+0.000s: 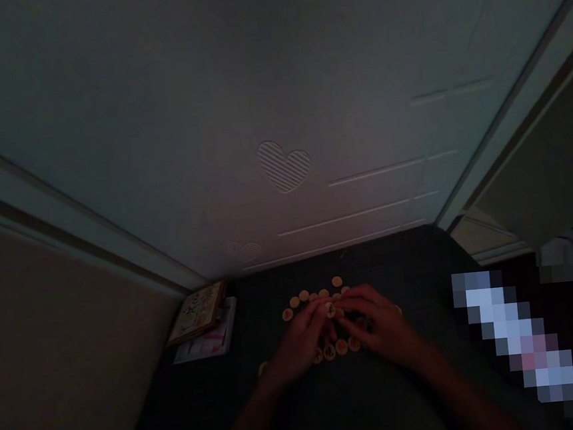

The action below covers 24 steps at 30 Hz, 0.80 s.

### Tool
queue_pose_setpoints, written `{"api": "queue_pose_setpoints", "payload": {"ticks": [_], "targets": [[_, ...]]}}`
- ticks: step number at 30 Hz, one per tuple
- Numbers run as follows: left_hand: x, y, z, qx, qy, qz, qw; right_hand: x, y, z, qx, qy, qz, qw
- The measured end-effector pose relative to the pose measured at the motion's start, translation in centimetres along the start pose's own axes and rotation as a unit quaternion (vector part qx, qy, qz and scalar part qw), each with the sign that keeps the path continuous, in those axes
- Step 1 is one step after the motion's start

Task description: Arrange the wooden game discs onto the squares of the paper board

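Between my two hands is a round wooden Chinese chess piece (330, 310) with a dark character on its face. The thumb and fingers of my left hand (301, 334) pinch it from the left. My right hand (381, 324) meets it from the other side, fingers bent and tips at its edge; part of another disc seems to show there. Beyond the hands, several pieces form a curved row, including a face-up one with a red mark (288, 314). Nearer me lies another row with a dark-marked piece (329, 352) and a red-marked piece (341, 347). My hands cover some pieces.
The dark table (383, 407) meets a pale panel (186, 157) with a heart relief at the back. A patterned box or book (197, 311) rests on a flat white-edged item (222, 344) at the left. One stray piece (337, 281) lies farthest back. Light is dim.
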State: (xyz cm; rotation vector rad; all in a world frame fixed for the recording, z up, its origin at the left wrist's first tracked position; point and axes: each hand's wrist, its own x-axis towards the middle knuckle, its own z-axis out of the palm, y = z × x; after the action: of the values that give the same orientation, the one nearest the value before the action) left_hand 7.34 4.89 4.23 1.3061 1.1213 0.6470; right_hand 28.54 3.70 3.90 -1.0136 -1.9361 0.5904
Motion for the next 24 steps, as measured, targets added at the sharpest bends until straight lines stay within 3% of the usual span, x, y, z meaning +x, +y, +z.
{"api": "queue_pose_setpoints", "payload": {"ticks": [8,12,15,20,24], "targets": [[0.0,1.0,1.2,0.005,0.002,0.002,1.0,0.1,0.3,0.3,-0.02,0.012,-0.022,0.999],[-0.1,1.8,0.5,0.047,0.017,0.011,0.999,0.1,0.5,0.2,-0.018,0.016,-0.018,1.0],[-0.4,2.1,-1.6,0.077,0.048,0.013,0.996,0.1,1.0,-0.3,-0.019,0.04,-0.013,0.999],[-2.2,2.5,-6.9,0.166,0.093,-0.011,0.982,0.2,1.6,-1.6,-0.03,0.081,0.004,0.996],[-4.0,2.0,-10.6,0.231,0.087,-0.054,0.967,0.4,1.5,-2.1,-0.038,0.084,0.005,0.996]]}}
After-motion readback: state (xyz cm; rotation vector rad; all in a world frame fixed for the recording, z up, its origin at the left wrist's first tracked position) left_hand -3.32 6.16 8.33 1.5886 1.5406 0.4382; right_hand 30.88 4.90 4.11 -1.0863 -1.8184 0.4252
